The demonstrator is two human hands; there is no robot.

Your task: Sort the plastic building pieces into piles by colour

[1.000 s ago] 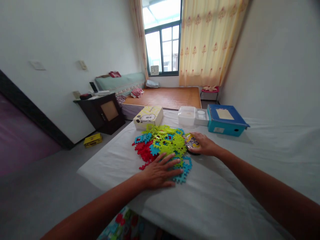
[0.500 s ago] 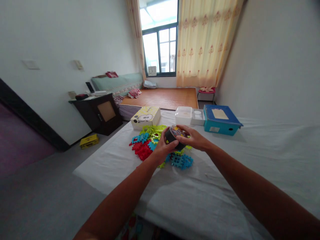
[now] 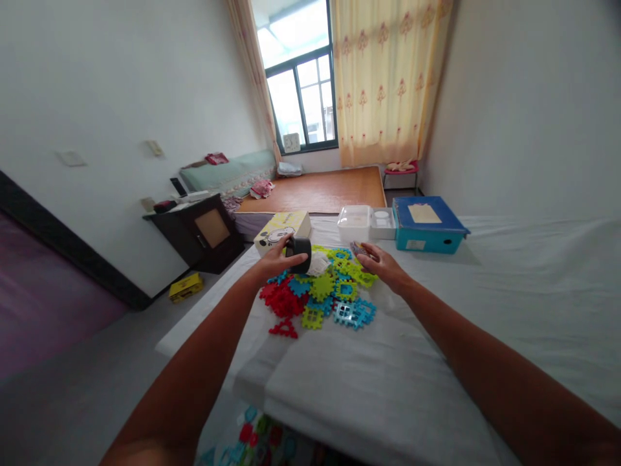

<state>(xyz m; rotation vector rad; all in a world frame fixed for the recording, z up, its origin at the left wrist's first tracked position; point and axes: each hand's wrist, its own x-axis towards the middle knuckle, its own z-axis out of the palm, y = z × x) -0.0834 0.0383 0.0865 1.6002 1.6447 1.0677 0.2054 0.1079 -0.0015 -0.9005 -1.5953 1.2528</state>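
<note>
My left hand (image 3: 279, 259) is closed around a black round container (image 3: 298, 255), tipped on its side above the toy pile. Something white and crumpled-looking (image 3: 319, 263) shows by the container's mouth; whether it touches the container I cannot tell. Held between the fingers of my right hand (image 3: 381, 264) is a small colourful patterned lid (image 3: 358, 249), apart from the container. Beneath both hands are plastic interlocking pieces: red (image 3: 284, 299), lime green (image 3: 323, 286) and blue (image 3: 363, 312). A red triangular piece (image 3: 284, 329) lies at the near side.
A yellow-and-white cartoon box (image 3: 295, 223), a white plastic container (image 3: 354, 223) and a blue box (image 3: 429, 226) stand along the back of the white-sheeted surface (image 3: 369, 375). More coloured pieces (image 3: 257, 437) lie below its front edge. A dark cabinet (image 3: 208, 233) is at left.
My hands have moved apart. The patterned lid has come off the container and is in my right hand; the container has gone left and tipped, and white material now shows by its mouth.
</note>
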